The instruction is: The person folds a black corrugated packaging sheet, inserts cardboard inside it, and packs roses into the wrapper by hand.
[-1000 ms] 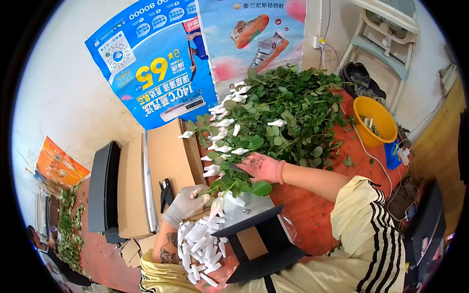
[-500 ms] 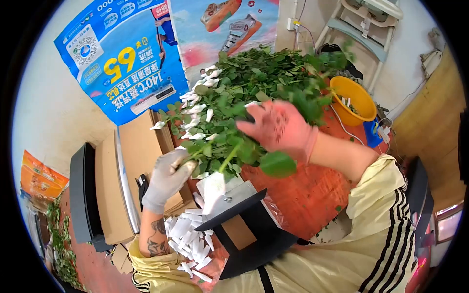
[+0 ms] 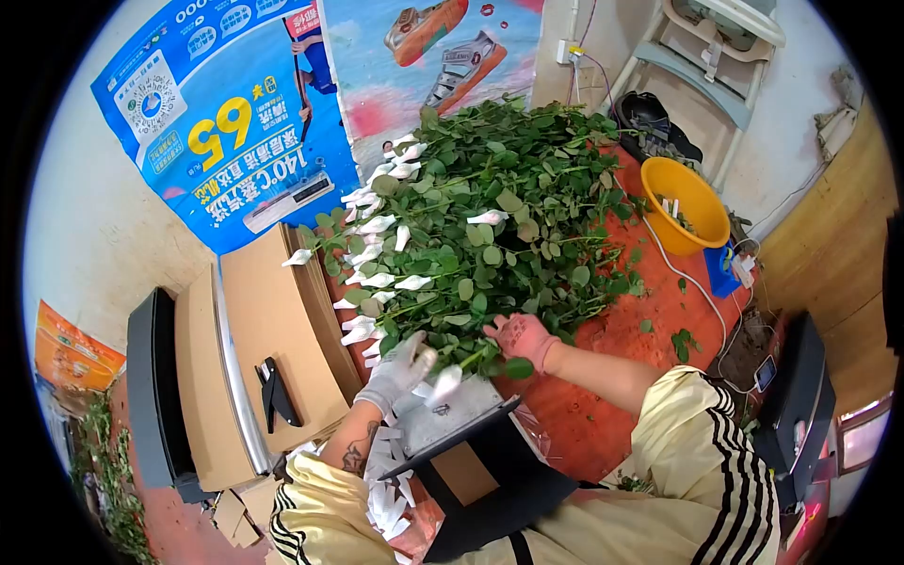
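Note:
In a white glove, my left hand [image 3: 397, 372] is at the near left edge of the leafy stem pile [image 3: 508, 226], fingers bent by the leaves; what they hold, if anything, is hidden. My right hand [image 3: 524, 341], in a pink glove, touches leaves at the pile's near edge, its grip unclear. Between my hands a blurred white-wrapped bud [image 3: 444, 385] on a leafy stem hangs over a grey metal plate [image 3: 443, 414]. Other white-wrapped buds [image 3: 377, 224] line the pile's left side. White sleeves [image 3: 388, 504] lie below my left hand, beside an open black box [image 3: 504, 490].
Cardboard sheets [image 3: 273, 330] with a black stapler [image 3: 276, 394] stand at the left, beside a black box part [image 3: 151, 386]. A yellow basin [image 3: 685, 205] and a white cable [image 3: 692, 282] are at the right on the red table [image 3: 603, 395]. A folded high chair [image 3: 702, 80] leans behind.
My right hand has swung up over the pile and come back down to its near edge. The white-wrapped bud has moved slightly between my hands. The camera view has shifted.

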Demonstrator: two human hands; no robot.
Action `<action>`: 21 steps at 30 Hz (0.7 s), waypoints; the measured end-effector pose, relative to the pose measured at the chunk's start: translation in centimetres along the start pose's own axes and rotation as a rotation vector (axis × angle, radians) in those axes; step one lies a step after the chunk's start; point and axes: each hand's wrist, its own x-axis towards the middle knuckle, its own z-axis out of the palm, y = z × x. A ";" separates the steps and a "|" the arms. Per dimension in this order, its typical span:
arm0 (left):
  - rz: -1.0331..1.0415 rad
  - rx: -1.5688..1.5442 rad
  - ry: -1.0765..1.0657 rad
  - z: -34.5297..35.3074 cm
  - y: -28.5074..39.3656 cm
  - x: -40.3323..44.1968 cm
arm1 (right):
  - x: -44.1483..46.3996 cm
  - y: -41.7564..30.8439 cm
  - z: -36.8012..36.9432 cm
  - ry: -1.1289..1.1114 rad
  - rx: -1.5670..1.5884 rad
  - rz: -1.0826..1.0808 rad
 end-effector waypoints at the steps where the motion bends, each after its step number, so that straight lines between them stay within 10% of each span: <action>1: -0.024 -0.059 0.099 -0.1 0.1 -0.1 | 0.3 -0.2 0.3 -0.004 -0.003 -0.006; 7: 0.143 0.312 0.018 2.8 0.6 -1.1 | 1.8 -2.8 -10.9 -0.540 -0.040 -0.197; 14: 0.117 0.300 -0.020 1.7 1.9 -1.5 | 13.9 2.0 -7.7 0.024 0.231 -0.064; 21: 0.487 0.588 -0.128 3.8 4.3 -1.8 | 16.6 1.3 -0.8 0.011 -0.012 -0.012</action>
